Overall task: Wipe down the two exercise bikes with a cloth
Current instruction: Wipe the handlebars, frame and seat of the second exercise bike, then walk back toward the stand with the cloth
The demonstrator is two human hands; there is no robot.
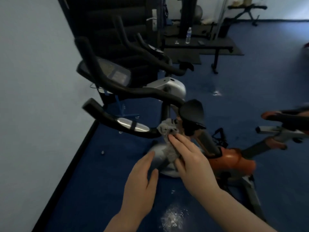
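A silver and black exercise bike (168, 88) stands by the pale wall, its black handlebars (117, 119) curving toward me. My right hand (189, 158) holds a crumpled grey cloth (167, 131) with fingers extended over it, against the handlebar's inner end near the stem. My left hand (142, 178) hovers open just below, fingers straight, touching nothing I can see. An orange and grey exercise bike (232, 159) stands to the right, its black saddle (192, 113) just above the cloth.
Blue floor all around, with a scuffed white patch (173, 216) near my arms. The wall (33, 97) closes the left side. Further back stand a black bench (199, 47) with a water bottle (188, 35), a door and other gym equipment.
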